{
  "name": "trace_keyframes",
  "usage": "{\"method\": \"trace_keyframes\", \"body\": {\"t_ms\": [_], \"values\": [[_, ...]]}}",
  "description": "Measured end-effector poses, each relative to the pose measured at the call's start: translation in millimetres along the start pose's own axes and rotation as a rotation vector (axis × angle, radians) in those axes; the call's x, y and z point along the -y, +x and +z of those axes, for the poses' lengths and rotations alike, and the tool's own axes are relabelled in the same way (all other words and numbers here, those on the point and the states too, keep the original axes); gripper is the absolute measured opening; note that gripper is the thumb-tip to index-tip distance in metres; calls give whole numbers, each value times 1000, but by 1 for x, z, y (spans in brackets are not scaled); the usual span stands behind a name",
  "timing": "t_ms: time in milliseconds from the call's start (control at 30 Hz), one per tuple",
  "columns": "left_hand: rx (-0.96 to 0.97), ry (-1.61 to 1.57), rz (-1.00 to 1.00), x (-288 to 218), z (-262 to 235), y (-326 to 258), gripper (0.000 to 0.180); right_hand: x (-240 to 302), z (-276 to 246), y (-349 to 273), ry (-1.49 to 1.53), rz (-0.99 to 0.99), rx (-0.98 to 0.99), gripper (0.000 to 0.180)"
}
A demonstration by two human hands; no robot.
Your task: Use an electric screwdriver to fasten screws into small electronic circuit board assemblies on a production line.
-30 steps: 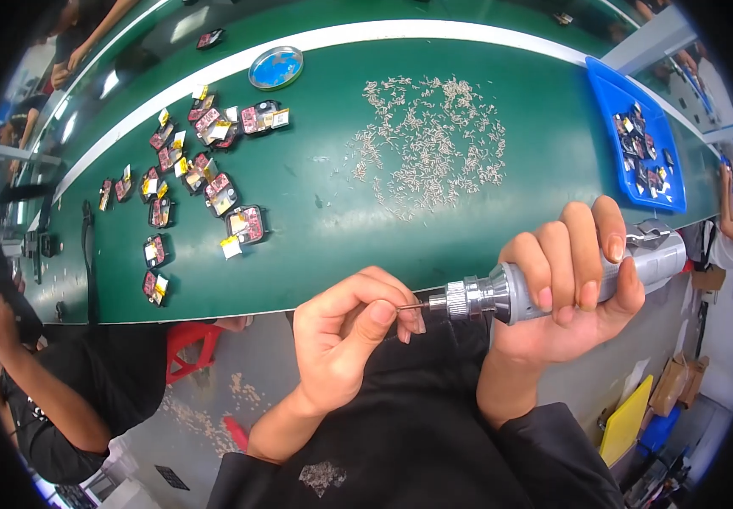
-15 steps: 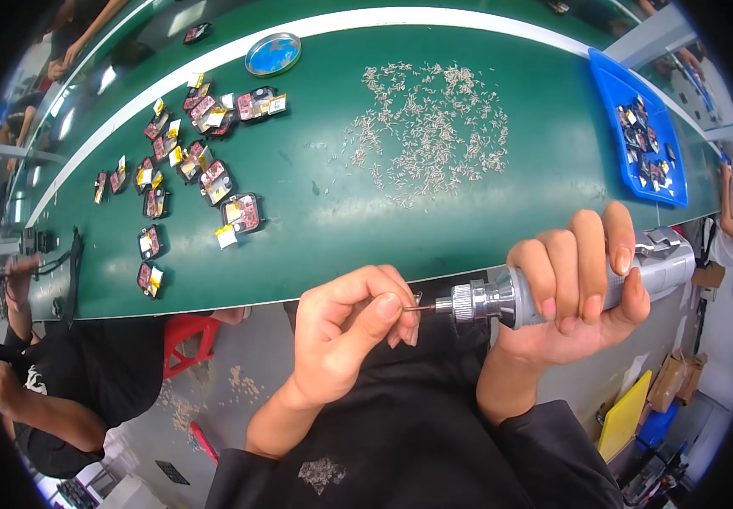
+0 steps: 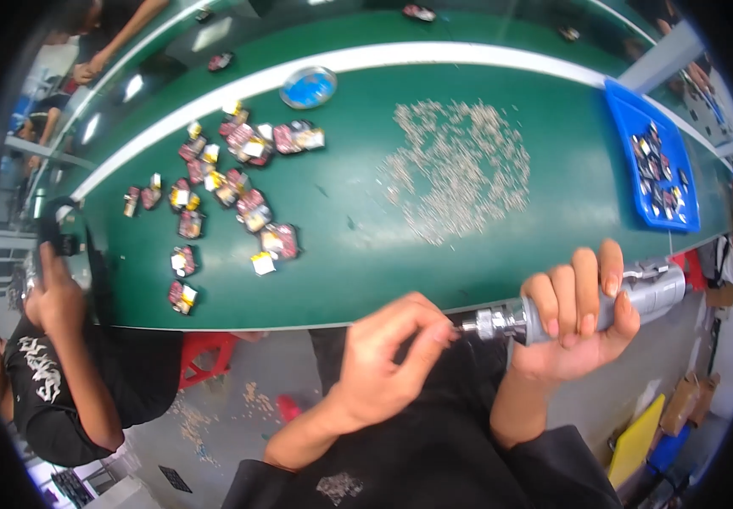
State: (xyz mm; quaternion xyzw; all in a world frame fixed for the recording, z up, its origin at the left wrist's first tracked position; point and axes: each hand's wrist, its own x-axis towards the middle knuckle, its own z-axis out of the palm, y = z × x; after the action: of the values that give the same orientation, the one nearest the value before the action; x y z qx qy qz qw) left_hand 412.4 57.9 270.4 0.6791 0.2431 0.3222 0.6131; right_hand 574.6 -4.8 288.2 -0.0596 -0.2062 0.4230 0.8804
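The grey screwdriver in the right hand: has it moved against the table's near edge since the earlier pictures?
No clear move. The grey screwdriver lies level just below the green table's near edge, as before, with the left hand at its tip.

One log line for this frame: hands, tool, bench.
right hand: grips grey cylindrical power screwdriver | left hand: fingertips at its metal tip | green bench: scattered small screws

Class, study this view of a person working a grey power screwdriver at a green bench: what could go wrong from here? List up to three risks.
1. The left hand pinches right at the tip of the grey screwdriver held by the right hand; if the tool spins, fingertips may get nipped.
2. The work is held off the green table, over the lap, so a small part could drop to the floor.
3. The loose screws lie scattered and might roll off.
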Motion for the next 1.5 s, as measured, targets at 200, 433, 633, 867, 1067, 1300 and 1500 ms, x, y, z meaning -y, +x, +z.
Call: {"method": "trace_keyframes", "body": {"t_ms": [200, 433, 633, 867, 1067, 1300, 1500], "values": [[-172, 630, 256, -20, -51, 43, 26, 10, -13, 5, -2, -89, -157, 12], [-469, 1420, 163, 17, -239, 209, 33, 9, -40, 7, -27, -98, -369, 12], [-450, 1480, -75, 77, -280, 270, 32, 9, -51, 1, -18, -74, -346, 10], [-347, 1379, 119, 52, -279, 257, 24, 9, -52, 7, 23, -13, -350, 11], [-16, 1076, 415, 1, -116, 99, 47, 17, -58, -5, 15, 10, -327, 10], [229, 946, 373, 4, -52, -5, 55, 5, -40, -18, -9, 120, -293, 12], [149, 883, 324, 8, -53, -1, 41, -24, -31, -30, -89, 239, -218, 13]]}}
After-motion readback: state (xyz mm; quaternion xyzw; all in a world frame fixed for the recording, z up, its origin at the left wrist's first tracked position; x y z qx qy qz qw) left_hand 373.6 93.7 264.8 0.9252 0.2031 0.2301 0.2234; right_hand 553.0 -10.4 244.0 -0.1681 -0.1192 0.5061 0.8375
